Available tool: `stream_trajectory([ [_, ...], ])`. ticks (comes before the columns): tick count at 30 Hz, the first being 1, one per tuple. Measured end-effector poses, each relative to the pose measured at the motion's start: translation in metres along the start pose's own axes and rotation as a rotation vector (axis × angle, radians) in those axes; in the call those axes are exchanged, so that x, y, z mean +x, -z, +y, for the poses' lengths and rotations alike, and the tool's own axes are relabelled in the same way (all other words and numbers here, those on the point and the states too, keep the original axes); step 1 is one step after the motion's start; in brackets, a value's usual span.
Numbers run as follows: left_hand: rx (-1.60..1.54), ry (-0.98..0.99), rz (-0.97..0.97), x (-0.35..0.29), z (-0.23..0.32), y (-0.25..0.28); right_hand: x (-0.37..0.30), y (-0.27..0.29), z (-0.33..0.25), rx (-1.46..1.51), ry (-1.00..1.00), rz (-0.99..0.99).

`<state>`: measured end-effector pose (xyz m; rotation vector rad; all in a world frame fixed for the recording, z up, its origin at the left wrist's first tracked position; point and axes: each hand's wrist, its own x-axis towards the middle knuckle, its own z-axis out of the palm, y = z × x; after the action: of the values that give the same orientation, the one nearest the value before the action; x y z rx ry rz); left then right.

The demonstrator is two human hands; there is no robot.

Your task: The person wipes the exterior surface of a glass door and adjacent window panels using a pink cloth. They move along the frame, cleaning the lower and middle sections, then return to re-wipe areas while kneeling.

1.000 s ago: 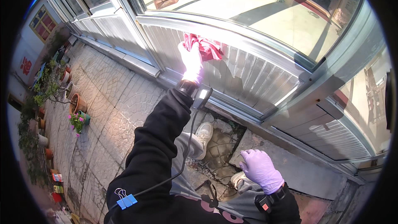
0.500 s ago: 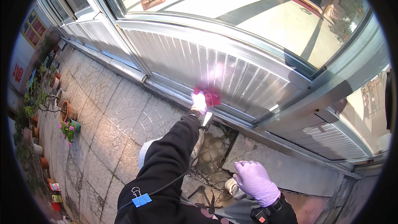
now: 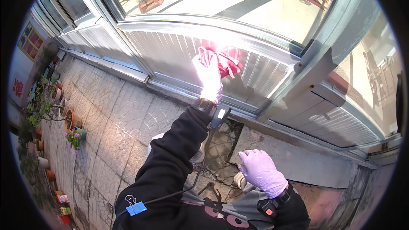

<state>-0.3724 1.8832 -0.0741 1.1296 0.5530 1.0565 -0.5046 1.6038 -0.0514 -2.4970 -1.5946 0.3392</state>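
Observation:
My left hand (image 3: pixel 208 74), in a pale purple glove and washed out by sunlight, is closed on a pinkish-red cloth (image 3: pixel 226 63). The cloth is bunched up and held against the upper part of a grey ribbed metal panel (image 3: pixel 170 53) below a large window. Bright glare hides part of the cloth and the fingers. My right hand (image 3: pixel 263 171), gloved the same way, hovers over or rests near my right knee with its fingers curled in; nothing shows in it. A black device with a small light screen (image 3: pixel 220 114) and a cable hangs by my left wrist.
The window glass (image 3: pixel 238 4) spans the top. Metal sills and frame posts (image 3: pixel 294 72) border the panel. Below lies a concrete slab (image 3: pixel 294 157) beside broken paving. Potted plants (image 3: pixel 73 120) line the patterned pavement on the left. A blue binder clip (image 3: pixel 136 208) pins the cable to my sleeve.
My left hand has moved up the panel with the cloth, from the bottom rail to near the top edge. My right hand stays by the knee, still curled.

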Motion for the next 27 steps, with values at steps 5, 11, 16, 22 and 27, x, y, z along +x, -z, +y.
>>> stream_trajectory([
  [5, 0.017, 0.105, 0.166, -0.020, -0.119, 0.028, 0.001, 0.002, 0.004, -0.005, -0.022, -0.077],
  [11, 0.229, 0.715, 0.051, -0.012, -0.173, 0.073, 0.012, 0.004, 0.007, 0.085, -0.080, -0.164],
  [16, 0.085, 0.560, 0.329, 0.002, -0.144, 0.057, 0.013, 0.004, 0.001, 0.083, -0.058, -0.156],
  [22, -0.140, -0.105, 0.180, 0.083, -0.008, 0.053, -0.001, 0.001, -0.002, 0.009, 0.029, -0.048],
  [27, 0.241, -0.267, -0.031, 0.103, 0.082, 0.052, -0.011, -0.001, -0.002, 0.015, 0.030, 0.070],
])
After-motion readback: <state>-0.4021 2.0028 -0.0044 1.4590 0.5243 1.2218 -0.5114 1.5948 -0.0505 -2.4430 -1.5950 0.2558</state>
